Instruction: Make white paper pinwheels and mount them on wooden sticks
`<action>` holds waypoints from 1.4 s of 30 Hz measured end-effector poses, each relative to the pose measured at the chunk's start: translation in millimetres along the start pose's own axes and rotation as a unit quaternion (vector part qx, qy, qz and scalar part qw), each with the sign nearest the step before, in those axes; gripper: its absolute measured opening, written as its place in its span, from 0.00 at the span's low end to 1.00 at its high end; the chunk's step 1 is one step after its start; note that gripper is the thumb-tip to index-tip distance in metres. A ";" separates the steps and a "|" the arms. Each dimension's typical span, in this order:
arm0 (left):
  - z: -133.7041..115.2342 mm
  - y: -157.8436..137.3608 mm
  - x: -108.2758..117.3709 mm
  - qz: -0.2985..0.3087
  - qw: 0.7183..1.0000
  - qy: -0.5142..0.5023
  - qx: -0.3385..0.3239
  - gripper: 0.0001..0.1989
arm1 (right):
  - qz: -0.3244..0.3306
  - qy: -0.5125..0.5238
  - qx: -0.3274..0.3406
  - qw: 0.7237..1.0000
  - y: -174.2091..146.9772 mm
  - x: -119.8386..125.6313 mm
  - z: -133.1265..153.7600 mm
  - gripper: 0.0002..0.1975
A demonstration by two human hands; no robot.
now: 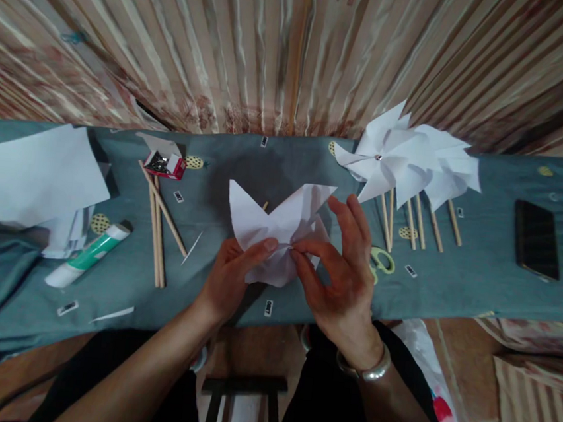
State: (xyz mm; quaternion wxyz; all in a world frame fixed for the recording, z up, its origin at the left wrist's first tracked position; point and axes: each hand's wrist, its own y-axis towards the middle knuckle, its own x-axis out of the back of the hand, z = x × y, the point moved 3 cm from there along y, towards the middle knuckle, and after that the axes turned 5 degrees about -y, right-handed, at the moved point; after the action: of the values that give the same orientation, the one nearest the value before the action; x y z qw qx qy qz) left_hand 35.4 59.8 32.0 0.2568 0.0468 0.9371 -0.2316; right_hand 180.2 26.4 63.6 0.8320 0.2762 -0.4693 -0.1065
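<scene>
A white paper pinwheel (280, 227) is held above the cloth in front of me, two of its pointed blades spread away from me. My left hand (233, 269) grips it from the left, thumb pressed on the paper near the centre. At that centre my right hand (337, 276) pinches with thumb and index finger; what sits between those fingertips is too small to make out, and the other fingers are raised. The tip of a wooden stick (265, 205) shows just behind the paper. Below the pinwheel its underside is hidden.
Finished white pinwheels (398, 159) on sticks lie at the right, near green-handled scissors (382, 263) and a black phone (538, 239). At the left are white paper sheets (41, 171), a glue tube (88, 255), wooden sticks (156, 232) and a small red box (165, 164) of metal pins.
</scene>
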 end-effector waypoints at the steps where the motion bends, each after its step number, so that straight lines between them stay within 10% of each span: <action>1: 0.2 0.1 0.0 -0.005 1.000 -0.002 0.000 0.12 | 0.002 -0.002 0.000 1.000 0.1 -0.1 0.2 0.04; 42: 1.3 4.3 3.3 -0.061 0.998 0.019 -0.016 0.13 | 0.014 -0.004 -0.002 1.000 -0.8 -3.1 5.5 0.05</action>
State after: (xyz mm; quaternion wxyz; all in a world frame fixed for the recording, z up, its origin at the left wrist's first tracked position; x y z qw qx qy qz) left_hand 34.0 62.9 27.6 0.2257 -0.0099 0.9465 -0.2305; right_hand 174.0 25.1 63.1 0.8320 0.2677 -0.4763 -0.0964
